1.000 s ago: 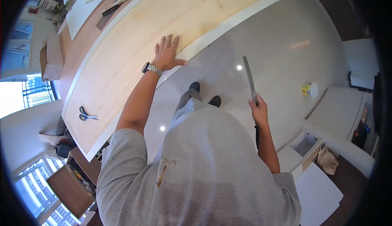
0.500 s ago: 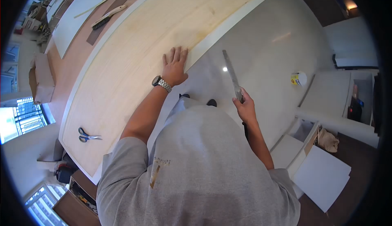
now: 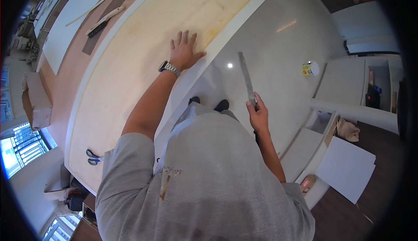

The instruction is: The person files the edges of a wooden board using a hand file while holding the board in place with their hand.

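Observation:
My left hand (image 3: pixel 184 53) lies flat with spread fingers on the light wooden panel (image 3: pixel 143 53), close to its white edge strip (image 3: pixel 230 30). A metal watch is on that wrist. In my right hand (image 3: pixel 259 115) is a long, flat grey tool (image 3: pixel 245 74), gripped at its lower end. It points up and away from me, over the floor and apart from the panel. Blue-handled scissors (image 3: pixel 93 157) lie on the panel's near left part, their blades partly hidden by my sleeve.
Beyond the panel, a wooden-handled brush (image 3: pixel 104 22) rests on a brown strip (image 3: pixel 90 44) beside a white sheet (image 3: pixel 65 34). A cardboard box (image 3: pixel 38 99) is at the left. On the right stand a yellow-and-white tub (image 3: pixel 310 69), an open drawer unit (image 3: pixel 319 122) and white boards (image 3: pixel 346 167).
My left hand has slid forward along the panel, its thumb now spread out over the edge strip. The view has shifted. My right hand still holds the grey tool.

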`<control>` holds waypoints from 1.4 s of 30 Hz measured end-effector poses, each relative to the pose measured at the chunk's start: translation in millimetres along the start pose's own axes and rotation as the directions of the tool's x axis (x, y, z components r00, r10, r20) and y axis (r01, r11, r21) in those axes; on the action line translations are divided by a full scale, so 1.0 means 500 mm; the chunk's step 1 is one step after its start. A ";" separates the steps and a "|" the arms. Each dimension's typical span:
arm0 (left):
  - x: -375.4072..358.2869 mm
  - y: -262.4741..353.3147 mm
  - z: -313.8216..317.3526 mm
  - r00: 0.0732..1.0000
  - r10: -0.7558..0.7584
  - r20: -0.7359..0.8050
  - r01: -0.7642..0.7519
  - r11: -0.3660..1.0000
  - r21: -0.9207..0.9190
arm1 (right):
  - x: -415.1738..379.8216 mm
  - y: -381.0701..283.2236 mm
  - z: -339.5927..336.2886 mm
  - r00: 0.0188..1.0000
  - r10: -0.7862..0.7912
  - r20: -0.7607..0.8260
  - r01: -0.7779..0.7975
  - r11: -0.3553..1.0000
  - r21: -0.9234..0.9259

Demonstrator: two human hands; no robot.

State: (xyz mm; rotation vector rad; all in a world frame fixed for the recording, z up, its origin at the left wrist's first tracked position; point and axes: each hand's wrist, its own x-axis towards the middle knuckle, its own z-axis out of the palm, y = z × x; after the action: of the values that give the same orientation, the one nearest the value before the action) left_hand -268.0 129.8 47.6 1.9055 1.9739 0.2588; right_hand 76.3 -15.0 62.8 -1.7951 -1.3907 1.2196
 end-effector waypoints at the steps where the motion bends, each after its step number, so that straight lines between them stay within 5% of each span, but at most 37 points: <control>1: -0.017 -0.005 0.001 0.999 0.005 0.032 -0.005 1.000 0.018 | -0.002 0.004 0.004 1.000 0.010 0.004 -0.010 1.000 -0.013; 15: -0.069 -0.025 0.032 0.989 0.050 0.141 -0.046 0.998 -0.029 | -0.008 -0.050 0.045 0.998 -0.027 0.065 0.034 0.994 -0.106; 21: -0.040 -0.060 0.064 0.993 -0.113 0.042 0.116 0.990 -0.079 | 0.030 -0.017 0.059 0.986 -0.149 0.077 0.157 0.982 -0.107; 24: -0.054 0.005 0.003 0.976 -0.128 0.174 0.141 0.988 -0.063 | 0.057 0.018 0.077 0.965 -0.252 0.074 0.261 0.949 -0.179; 27: -0.057 0.032 -0.003 0.967 -0.119 0.224 0.123 0.992 -0.001 | 0.063 -0.013 0.088 0.979 -0.190 0.080 0.204 0.945 -0.254; 30: -0.048 0.028 0.013 0.968 -0.136 0.213 0.135 0.991 0.019 | 0.086 0.001 0.094 0.947 -0.312 0.079 0.318 0.864 -0.390; 42: -0.041 0.032 0.004 0.954 -0.170 0.246 0.169 0.985 0.026 | 0.273 -0.080 0.165 0.921 -0.365 0.140 0.370 0.701 -0.610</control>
State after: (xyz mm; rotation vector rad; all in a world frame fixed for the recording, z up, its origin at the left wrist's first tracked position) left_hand -252.3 110.2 55.0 1.6654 1.9523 -0.0309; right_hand -8.7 118.4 17.3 -1.7618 -2.2254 0.5678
